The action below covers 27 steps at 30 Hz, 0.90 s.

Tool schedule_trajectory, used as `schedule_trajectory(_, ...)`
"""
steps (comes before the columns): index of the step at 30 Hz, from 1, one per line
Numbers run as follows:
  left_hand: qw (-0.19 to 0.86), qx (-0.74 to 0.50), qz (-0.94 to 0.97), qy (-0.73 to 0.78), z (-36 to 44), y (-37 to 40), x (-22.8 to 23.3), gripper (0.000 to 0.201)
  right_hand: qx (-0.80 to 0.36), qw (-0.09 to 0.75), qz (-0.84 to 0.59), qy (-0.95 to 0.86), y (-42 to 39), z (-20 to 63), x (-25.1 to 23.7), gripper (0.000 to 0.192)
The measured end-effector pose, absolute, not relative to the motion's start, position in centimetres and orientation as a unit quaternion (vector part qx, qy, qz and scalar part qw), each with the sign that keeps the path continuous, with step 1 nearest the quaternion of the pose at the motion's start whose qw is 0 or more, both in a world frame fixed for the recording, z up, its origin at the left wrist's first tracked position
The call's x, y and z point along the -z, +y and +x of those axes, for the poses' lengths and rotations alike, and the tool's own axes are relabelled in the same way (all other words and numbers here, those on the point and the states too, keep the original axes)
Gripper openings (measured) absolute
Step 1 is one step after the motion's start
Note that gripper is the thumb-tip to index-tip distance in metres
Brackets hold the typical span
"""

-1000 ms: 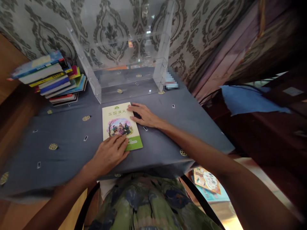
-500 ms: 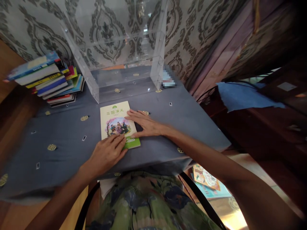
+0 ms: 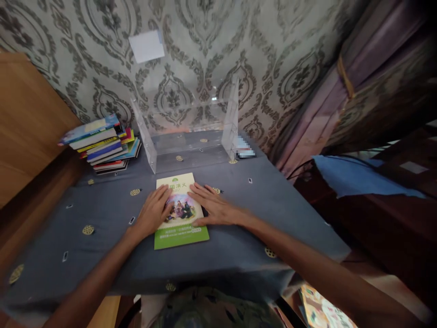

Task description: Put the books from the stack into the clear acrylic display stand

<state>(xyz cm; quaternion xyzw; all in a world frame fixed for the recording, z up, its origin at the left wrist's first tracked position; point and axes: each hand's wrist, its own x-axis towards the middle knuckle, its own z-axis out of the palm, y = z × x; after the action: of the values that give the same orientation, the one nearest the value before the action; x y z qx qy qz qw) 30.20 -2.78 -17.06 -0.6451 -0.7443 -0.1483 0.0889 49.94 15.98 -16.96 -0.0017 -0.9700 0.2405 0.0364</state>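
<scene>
A thin paperback book [image 3: 180,211] with a cream cover, a painted scene of figures and a green band along its near edge lies flat on the worktop [image 3: 102,228], which is draped in a grey-blue cloth dotted with small gold medallions. The book sits square in front of the person, its long axis running straight away from them toward the wall, the green band nearest the body.

Both hands rest palm-down on the cover, fingers spread and flat rather than curled around any edge. The left hand [image 3: 153,214] covers the book's left margin and part of the picture; the right hand [image 3: 214,208] lies across the right margin, its outer fingers spilling onto the cloth beside the book. The two hands are near each other but apart, with the painted figures showing between their fingertips. Neither is noticeably closer to the book than the other.

Just beyond the book's far edge stands a clear acrylic rack [image 3: 191,132], open toward the person and showing nothing inside, set against patterned wallpaper. To the left of the rack, well apart from the hands, a leaning stack of books [image 3: 102,143] rests on the cloth. A blue cloth [image 3: 355,175] lies off the worktop to the right.
</scene>
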Motion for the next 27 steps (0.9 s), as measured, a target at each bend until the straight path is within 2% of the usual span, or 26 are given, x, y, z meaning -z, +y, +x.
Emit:
schedule_trajectory(5, 0.099, 0.162, -0.562, -0.805, 27.6, -1.0, 18.2, 0.046, -0.221, 0.074, -0.066, -0.970, 17.0, 47.0, 17.3, 0.090)
schedule_trajectory(10, 0.119, 0.177, -0.517, -0.829, 27.9, -1.1, 18.2, 0.042, -0.202, 0.101, -0.091, -0.970, 16.8, 46.6, 17.8, 0.086)
schedule_trajectory(16, 0.098, 0.227, -0.518, -0.819, 28.2, -1.2, 17.3, 0.035, -0.196, 0.053, -0.058, -0.977, 16.5, 48.3, 17.5, 0.112)
schedule_trajectory(19, 0.040, 0.321, -0.476, -0.818, 27.9, -1.1, 17.1, 0.037, -0.203, 0.035, -0.053, -0.977, 16.6, 48.6, 17.1, 0.114)
schedule_trajectory(21, -0.028, 0.426, -0.422, -0.800, 27.8, -0.9, 17.0, 0.037, -0.209, 0.028, -0.055, -0.976, 16.6, 48.6, 17.0, 0.113)
schedule_trajectory(25, -0.194, 0.671, -0.210, -0.684, 27.6, -0.9, 16.5, 0.036, -0.222, 0.035, -0.053, -0.973, 16.6, 48.6, 17.1, 0.107)
schedule_trajectory(27, -0.267, 0.722, -0.107, -0.629, 27.8, -1.0, 16.3, 0.032, -0.229, 0.038, -0.051, -0.971, 16.6, 48.7, 17.3, 0.106)
